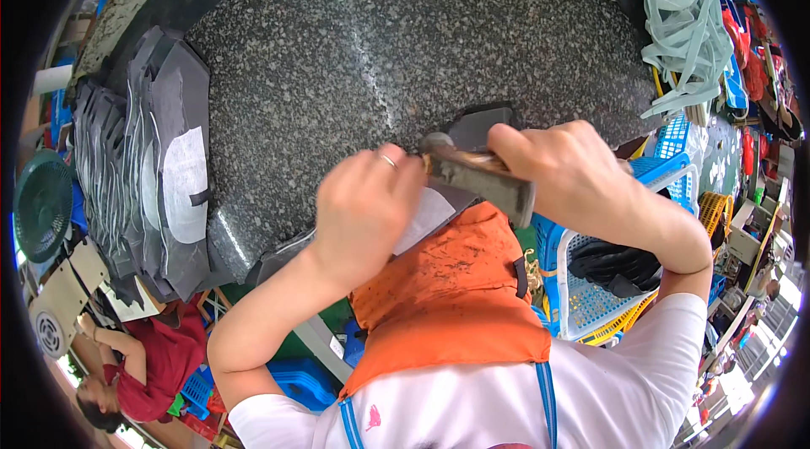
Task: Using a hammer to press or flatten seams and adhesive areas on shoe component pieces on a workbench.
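My right hand [567,169] is wrapped round a hammer [483,180] with a worn metal head, held over the near edge of the stone slab [405,35]. Under the hammer lies a dark grey cut piece of sheet material [479,128] with a whitish patch [427,218]. My left hand [364,206], a ring on one finger, bears down on this piece just left of the hammer. Its fingers are curled and slightly blurred, and their tips are partly hidden. The hammer and both hands cover much of the piece.
Stacked dark grey pieces [169,162] stand on the slab's left side. Pale strips [688,31] hang at the far right. A blue and white basket [591,297] with black material is by my right arm. A person in red [160,365] sits at lower left.
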The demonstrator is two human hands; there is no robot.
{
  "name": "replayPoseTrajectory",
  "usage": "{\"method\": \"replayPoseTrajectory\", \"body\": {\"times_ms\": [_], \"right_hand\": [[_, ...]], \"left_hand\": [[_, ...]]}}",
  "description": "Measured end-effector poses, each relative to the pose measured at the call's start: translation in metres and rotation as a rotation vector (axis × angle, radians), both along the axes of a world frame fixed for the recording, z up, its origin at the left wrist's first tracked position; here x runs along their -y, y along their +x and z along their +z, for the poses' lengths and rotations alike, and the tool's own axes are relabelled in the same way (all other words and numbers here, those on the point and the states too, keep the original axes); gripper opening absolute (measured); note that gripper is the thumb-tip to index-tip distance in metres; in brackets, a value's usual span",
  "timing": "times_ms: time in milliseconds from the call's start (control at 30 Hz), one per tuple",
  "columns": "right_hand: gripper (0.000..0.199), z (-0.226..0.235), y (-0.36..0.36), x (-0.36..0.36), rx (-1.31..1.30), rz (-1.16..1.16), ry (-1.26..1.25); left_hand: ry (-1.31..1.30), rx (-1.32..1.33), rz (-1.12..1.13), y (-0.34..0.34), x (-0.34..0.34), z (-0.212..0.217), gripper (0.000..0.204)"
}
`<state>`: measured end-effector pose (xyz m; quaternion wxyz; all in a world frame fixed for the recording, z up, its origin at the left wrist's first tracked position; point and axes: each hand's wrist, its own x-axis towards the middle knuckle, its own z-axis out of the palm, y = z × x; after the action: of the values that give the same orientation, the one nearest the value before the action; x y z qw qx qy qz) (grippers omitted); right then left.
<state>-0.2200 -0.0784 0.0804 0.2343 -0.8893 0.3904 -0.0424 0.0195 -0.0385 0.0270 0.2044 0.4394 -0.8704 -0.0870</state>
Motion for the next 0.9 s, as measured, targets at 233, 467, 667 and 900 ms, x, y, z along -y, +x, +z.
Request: {"method": "replayPoseTrajectory", "body": {"times_ms": [233,467,667,900], "right_hand": [[0.014,0.015,-0.027,0.005,-0.074,-0.328,0.018],[0.015,0.001,-0.043,0.004,-0.038,-0.324,0.005],[0.025,0.003,-0.030,0.008,0.086,-0.162,-0.016],[0.023,-0.003,-0.023,0.005,0.030,-0.124,-0.014]], "left_hand": [[0.261,-0.142,0.148,-0.034,0.041,-0.005,0.015],[0.079,-0.237,-0.054,-0.018,0.028,-0.018,0.017],[-0.100,0.056,-0.152,-0.024,0.028,-0.001,0.019],[0.022,-0.190,-0.131,-0.007,0.021,-0.013,0.016]]}}
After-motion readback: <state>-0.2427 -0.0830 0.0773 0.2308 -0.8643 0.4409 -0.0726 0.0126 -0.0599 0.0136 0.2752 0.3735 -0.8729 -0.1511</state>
